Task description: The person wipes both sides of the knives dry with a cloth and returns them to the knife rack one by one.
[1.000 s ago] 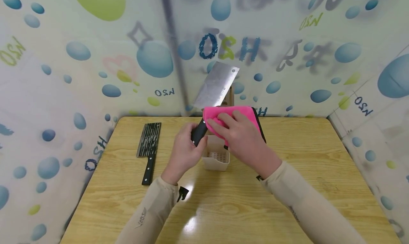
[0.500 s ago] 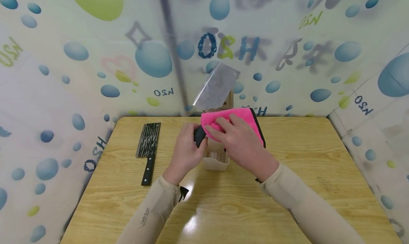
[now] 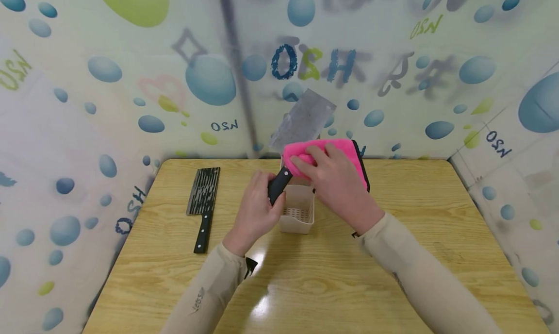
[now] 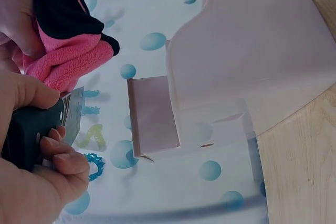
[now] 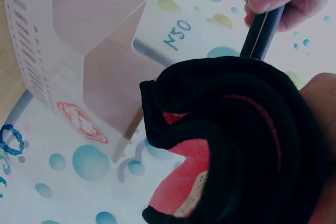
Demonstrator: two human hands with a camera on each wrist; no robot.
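My left hand (image 3: 254, 210) grips the black handle of a cleaver (image 3: 304, 120), whose broad steel blade points up and to the right above the table. In the left wrist view, thumb and fingers wrap that handle. With my right hand (image 3: 342, 183) I hold a folded pink cloth (image 3: 323, 152) with black edging around the lower blade, just above the handle. The cloth (image 5: 236, 129) fills much of the right wrist view and hides the blade there. Below and behind the hands stands a beige plastic holder (image 3: 298, 222) with a perforated bottom, partly covered by the cloth.
A second cleaver (image 3: 203, 210), with a black-streaked blade and riveted black handle, lies flat on the left of the wooden table (image 3: 393, 275). A patterned wall covering (image 3: 388, 42) rises right behind the table's back edge.
The cleaver's blade has turned and shifted slightly to the right. Cloth and right hand slid down toward the handle, then back up along the blade, baring more of the handle.
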